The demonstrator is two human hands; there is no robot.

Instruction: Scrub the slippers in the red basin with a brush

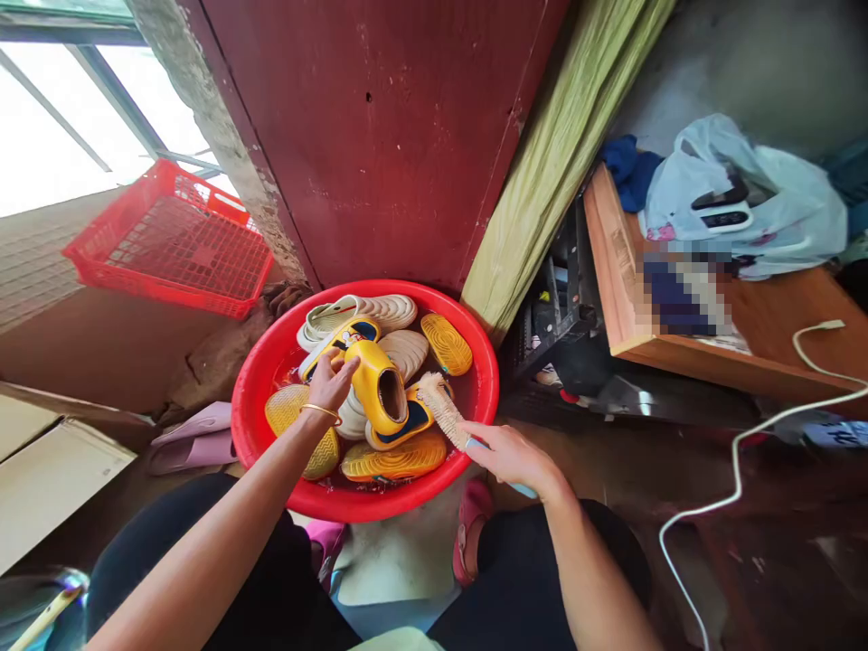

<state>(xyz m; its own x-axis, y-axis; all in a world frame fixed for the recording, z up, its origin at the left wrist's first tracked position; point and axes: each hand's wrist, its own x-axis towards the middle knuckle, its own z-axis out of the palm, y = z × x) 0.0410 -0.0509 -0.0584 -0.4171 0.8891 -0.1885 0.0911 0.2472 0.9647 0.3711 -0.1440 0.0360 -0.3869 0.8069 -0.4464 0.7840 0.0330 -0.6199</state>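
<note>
A red basin (248, 398) holds water and several shoes. My left hand (329, 387) is closed on the toe end of a yellow shoe (376, 380), whose dark opening faces down and right. In my right hand (512, 459) is a scrubbing brush (440, 409) with pale bristles and a light blue handle, at the basin's right side. Its bristles are next to a yellow and navy shoe (405, 427) under the held one. Cream clogs (397, 312) lie at the back, and yellow soles (446, 344) face up around them.
Pink slippers (193, 441) lie left of the basin, below a red plastic crate (183, 244). A dark red door (380, 136) stands behind. At right are a wooden table (779, 312) with a plastic bag (746, 199) and a white cable (736, 461).
</note>
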